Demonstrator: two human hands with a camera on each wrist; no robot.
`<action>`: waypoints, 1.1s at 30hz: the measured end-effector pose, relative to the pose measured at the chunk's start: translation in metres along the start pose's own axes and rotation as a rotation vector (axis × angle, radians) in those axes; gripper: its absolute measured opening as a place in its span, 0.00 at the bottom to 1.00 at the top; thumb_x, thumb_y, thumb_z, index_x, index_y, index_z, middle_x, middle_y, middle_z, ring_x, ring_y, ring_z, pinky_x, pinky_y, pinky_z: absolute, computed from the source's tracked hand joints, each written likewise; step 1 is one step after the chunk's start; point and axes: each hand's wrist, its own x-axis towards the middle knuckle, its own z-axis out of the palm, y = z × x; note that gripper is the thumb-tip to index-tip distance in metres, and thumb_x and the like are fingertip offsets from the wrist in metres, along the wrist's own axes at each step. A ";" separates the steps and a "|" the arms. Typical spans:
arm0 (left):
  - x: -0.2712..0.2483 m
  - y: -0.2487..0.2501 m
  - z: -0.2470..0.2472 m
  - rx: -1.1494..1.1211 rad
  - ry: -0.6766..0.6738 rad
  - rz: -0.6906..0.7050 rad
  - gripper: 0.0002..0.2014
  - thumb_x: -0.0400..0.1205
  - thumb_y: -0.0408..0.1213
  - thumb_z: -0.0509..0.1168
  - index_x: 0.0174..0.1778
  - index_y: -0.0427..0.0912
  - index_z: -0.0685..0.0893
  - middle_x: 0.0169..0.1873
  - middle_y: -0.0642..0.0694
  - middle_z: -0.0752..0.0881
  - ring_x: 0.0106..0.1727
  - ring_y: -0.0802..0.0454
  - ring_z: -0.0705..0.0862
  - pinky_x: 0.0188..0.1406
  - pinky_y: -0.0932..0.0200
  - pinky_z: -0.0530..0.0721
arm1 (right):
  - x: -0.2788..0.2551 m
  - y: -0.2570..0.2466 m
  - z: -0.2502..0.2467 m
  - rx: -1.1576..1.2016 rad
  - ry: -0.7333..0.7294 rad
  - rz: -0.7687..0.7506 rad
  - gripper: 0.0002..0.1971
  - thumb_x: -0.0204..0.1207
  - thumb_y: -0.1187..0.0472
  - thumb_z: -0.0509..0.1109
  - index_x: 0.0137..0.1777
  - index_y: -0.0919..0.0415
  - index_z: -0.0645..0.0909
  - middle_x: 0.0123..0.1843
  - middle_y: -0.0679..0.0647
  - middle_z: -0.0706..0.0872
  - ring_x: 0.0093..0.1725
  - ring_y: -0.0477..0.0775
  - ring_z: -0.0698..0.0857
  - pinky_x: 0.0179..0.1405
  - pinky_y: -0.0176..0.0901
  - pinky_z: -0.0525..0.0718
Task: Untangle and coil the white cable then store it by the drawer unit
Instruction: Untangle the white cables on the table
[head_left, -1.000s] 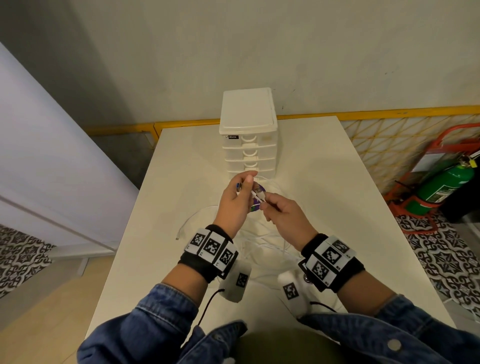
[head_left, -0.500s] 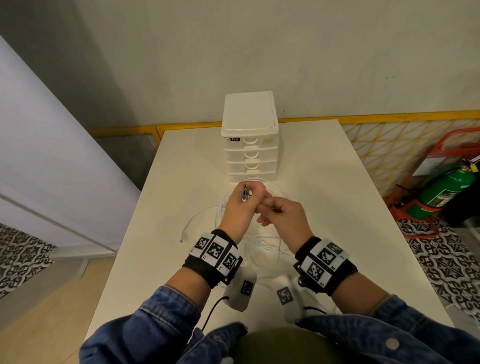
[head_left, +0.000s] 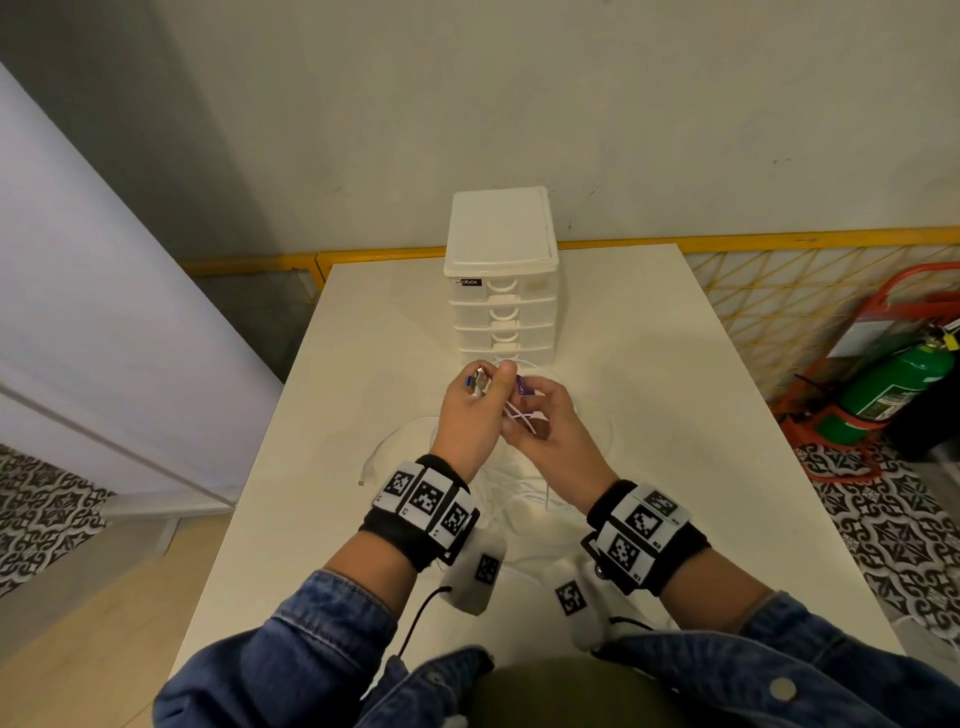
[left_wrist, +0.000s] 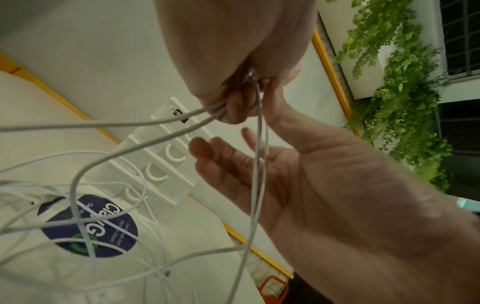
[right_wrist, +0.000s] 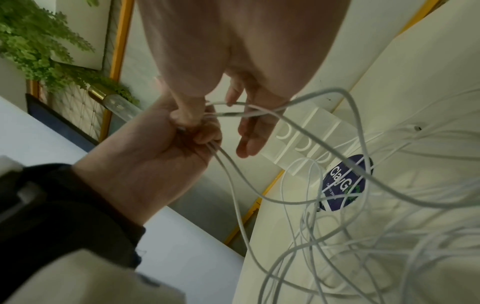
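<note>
The white cable (head_left: 519, 499) lies in a loose tangle on the white table (head_left: 649, 364), with strands rising to both hands. My left hand (head_left: 470, 415) is fisted around several strands, and the plug ends (head_left: 480, 384) stick out above its fingers. The left wrist view shows those curled fingers (left_wrist: 233, 111) clamping the cable (left_wrist: 78, 174). My right hand (head_left: 550, 431) sits against the left and pinches two thin strands, its other fingers (right_wrist: 246, 127) hanging loose. The white drawer unit (head_left: 501, 291) stands just beyond the hands.
One loose cable end (head_left: 362, 480) lies on the table to the left. A round blue sticker (left_wrist: 88, 226) is on the table under the tangle. A green fire extinguisher (head_left: 893, 384) in a red stand is on the floor to the right.
My right hand has closed in against the left, and cable strands now cross over its fingers. The left hand keeps hold of the plug ends.
</note>
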 end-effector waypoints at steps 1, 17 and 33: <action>-0.001 0.002 0.000 0.003 -0.019 0.016 0.12 0.84 0.38 0.61 0.37 0.35 0.76 0.26 0.44 0.79 0.25 0.56 0.80 0.30 0.65 0.80 | 0.001 0.000 -0.001 -0.006 -0.050 0.021 0.32 0.73 0.62 0.73 0.73 0.51 0.61 0.60 0.47 0.80 0.57 0.47 0.84 0.54 0.34 0.83; 0.005 0.022 -0.010 -0.209 -0.263 0.014 0.18 0.86 0.44 0.55 0.29 0.44 0.65 0.20 0.52 0.65 0.19 0.57 0.60 0.18 0.65 0.60 | 0.004 -0.006 0.002 -0.244 -0.425 -0.050 0.12 0.78 0.62 0.67 0.33 0.48 0.79 0.32 0.48 0.85 0.38 0.44 0.84 0.53 0.37 0.78; 0.041 -0.004 -0.068 -0.157 0.386 -0.124 0.12 0.83 0.42 0.64 0.54 0.36 0.78 0.29 0.44 0.78 0.23 0.55 0.83 0.25 0.65 0.83 | 0.019 -0.021 -0.035 -0.270 -0.097 -0.184 0.13 0.81 0.65 0.61 0.36 0.52 0.80 0.27 0.36 0.84 0.32 0.31 0.79 0.40 0.22 0.73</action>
